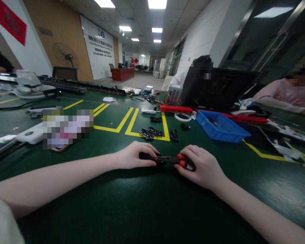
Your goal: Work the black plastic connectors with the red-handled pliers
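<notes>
My right hand (200,165) is closed around the red and black handles of a pair of pliers (182,161). Their jaws point left, toward a small black plastic part (146,156) pinched in my left hand (134,155). The jaw tips meet that part, but I cannot tell whether they grip it. Both hands are just above the green tabletop (122,203). Beyond them lie several similar black parts: a pair side by side (150,132), one to the right (174,135) and one farther back (156,119).
A blue tray (221,127) stands at the right, with a white ring (182,117) and a small black piece (185,126) beside it. Red power strips (176,109) and cables run behind. At the left lie a phone (68,130) and a white device (30,134). A person in pink (282,93) sits at the right.
</notes>
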{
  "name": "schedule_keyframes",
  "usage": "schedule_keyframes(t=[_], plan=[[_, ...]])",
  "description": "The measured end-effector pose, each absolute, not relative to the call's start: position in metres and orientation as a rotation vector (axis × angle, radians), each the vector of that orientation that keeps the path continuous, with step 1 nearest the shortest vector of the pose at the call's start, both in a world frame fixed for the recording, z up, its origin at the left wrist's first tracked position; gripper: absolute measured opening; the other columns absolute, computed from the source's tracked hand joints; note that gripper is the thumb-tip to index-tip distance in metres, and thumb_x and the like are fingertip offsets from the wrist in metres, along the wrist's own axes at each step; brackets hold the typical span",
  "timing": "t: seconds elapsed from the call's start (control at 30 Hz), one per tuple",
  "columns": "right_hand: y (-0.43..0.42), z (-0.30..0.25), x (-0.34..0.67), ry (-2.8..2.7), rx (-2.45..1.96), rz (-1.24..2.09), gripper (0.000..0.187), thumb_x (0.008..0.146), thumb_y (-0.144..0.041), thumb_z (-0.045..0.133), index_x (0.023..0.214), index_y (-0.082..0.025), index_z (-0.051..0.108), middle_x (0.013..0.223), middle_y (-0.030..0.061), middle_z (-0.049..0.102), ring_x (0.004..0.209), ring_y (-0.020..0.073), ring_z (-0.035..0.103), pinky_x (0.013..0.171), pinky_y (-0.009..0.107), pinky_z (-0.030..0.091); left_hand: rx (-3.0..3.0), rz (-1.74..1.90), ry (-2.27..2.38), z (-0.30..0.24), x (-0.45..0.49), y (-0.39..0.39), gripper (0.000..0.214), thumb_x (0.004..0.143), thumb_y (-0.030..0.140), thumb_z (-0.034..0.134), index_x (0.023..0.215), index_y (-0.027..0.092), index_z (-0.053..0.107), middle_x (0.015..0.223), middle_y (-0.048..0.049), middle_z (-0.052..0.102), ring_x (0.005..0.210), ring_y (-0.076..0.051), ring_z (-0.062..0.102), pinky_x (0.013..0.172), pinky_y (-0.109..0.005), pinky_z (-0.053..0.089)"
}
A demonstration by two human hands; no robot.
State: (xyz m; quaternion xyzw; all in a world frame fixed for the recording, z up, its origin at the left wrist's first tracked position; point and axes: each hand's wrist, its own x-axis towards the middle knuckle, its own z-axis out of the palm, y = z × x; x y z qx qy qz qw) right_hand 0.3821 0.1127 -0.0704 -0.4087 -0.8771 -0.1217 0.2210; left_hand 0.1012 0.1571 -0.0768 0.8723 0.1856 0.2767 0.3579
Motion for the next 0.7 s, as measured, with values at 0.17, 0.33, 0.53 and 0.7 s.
schedule_keyframes(t=[0.17,0.33,0.53,0.7], plan=[[0.1124,-0.0694,0.3815,-2.421,-1.142,-0.323,0.029,0.086,-0.046,0.06,0.087,-0.018,0.06,0.086,0.0074,0.063,0.073,0.0189,0.058,0.062,0.032,0.043,2.249,0.717,0.478,-0.0759,0.1009,0.157,0.015,0.087,0.023,0.071,0.098,0.013,0.073,0.118,-0.0113,0.068,0.107,-0.02,0.066,0.097,-0.036,0.051],[0.1118,-0.0695,0.3807,-2.436,-1.151,-0.301,0.028,0.086,-0.046,0.06,0.087,-0.018,0.06,0.086,0.0071,0.063,0.072,0.0184,0.058,0.062,0.031,0.043,2.245,0.704,0.486,-0.0755,0.1007,0.1576,0.015,0.087,0.023,0.071,0.099,0.014,0.073,0.119,-0.0111,0.067,0.107,-0.021,0.066,0.096,-0.037,0.052],[0.1092,-0.068,0.3774,-2.459,-1.201,-0.285,0.027,0.086,-0.045,0.058,0.087,-0.018,0.06,0.086,0.0077,0.063,0.073,0.0193,0.058,0.062,0.032,0.044,2.287,0.684,0.493,-0.0764,0.1006,0.1571,0.017,0.087,0.022,0.071,0.101,0.014,0.073,0.122,-0.0117,0.067,0.108,-0.022,0.065,0.097,-0.038,0.051],[0.1068,-0.0665,0.3753,-2.46,-1.219,-0.291,0.026,0.087,-0.045,0.057,0.086,-0.019,0.06,0.086,0.008,0.063,0.073,0.0196,0.058,0.062,0.032,0.043,2.291,0.675,0.491,-0.0773,0.1002,0.1579,0.017,0.087,0.022,0.071,0.102,0.015,0.073,0.123,-0.0108,0.066,0.109,-0.022,0.065,0.097,-0.038,0.051]])
